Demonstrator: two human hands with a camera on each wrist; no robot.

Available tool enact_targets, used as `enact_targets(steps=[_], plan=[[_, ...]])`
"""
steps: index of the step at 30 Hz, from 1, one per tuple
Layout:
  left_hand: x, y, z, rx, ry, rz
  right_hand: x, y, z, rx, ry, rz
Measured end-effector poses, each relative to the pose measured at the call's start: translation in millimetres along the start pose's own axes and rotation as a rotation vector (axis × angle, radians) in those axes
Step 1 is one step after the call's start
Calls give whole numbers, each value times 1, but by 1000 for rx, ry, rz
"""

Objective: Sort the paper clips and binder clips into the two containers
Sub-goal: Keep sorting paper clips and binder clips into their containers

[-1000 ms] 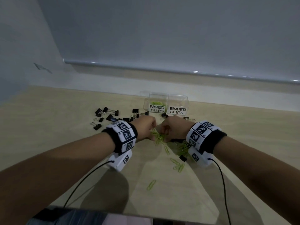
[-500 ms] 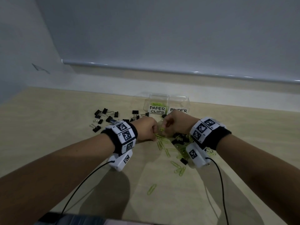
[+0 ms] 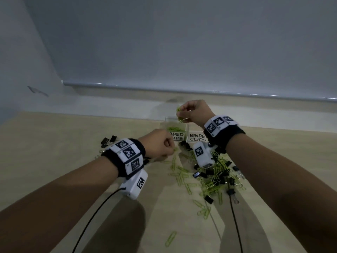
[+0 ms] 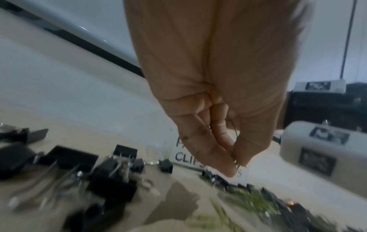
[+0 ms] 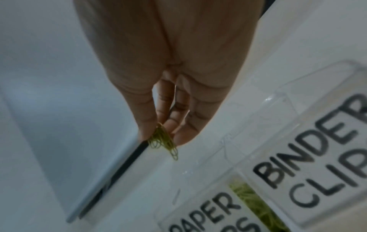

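Observation:
My right hand point(image 3: 183, 114) pinches a small bunch of green paper clips point(image 3: 179, 115) just above the clear container labelled PAPER CLIPS point(image 3: 176, 136), which holds green clips. The right wrist view shows the bunch point(image 5: 163, 142) hanging from my fingertips point(image 5: 182, 138). My left hand point(image 3: 168, 149) hovers low in front of that container, fingers curled, pinching thin wire clips point(image 4: 236, 157) between thumb and fingers. The BINDER CLIPS container point(image 3: 197, 137) stands right beside the first one.
A mixed pile of green paper clips and black binder clips point(image 3: 215, 177) lies under my right wrist. Several black binder clips point(image 3: 108, 140) lie to the left, also close in the left wrist view point(image 4: 111, 180). A lone green clip point(image 3: 170, 239) lies near me. The wall runs behind the containers.
My right hand has risen from the pile and moved away from me to above the PAPER CLIPS container, carrying green clips. My left hand has stayed low by the pile.

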State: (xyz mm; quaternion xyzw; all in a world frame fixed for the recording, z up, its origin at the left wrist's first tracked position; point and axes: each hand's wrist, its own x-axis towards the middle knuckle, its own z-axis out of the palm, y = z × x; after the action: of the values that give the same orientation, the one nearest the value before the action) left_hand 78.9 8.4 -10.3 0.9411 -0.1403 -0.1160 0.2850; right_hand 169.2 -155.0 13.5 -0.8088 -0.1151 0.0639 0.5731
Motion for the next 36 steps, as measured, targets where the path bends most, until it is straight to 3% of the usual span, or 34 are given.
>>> enact_targets(steps=[4,9,13,16,18,20,23,31,36], plan=[[17,4,-28,-89,143,-2,4,15,10,-263,46,-1],[55,10,-39,-90,326,-72,-22,15,-15,-390,72,-59],[73,21,-28,90,284,-100,-69,15,-43,-626,-188,-73],[64,35,-14,144,309,-23,-100,21,-54,-787,-402,-31],[45,49,2,120,203,77,-115,28,-55,-842,-465,-33],[24,63,20,127,-35,151,-123,34,-54,-863,-488,-57],[7,73,43,253,-242,176,-128,41,-50,-893,-514,-108],[3,67,61,318,-212,94,-135,50,-48,-989,-524,-229],[-7,59,57,310,-171,125,-132,47,-43,-1010,-547,-247]])
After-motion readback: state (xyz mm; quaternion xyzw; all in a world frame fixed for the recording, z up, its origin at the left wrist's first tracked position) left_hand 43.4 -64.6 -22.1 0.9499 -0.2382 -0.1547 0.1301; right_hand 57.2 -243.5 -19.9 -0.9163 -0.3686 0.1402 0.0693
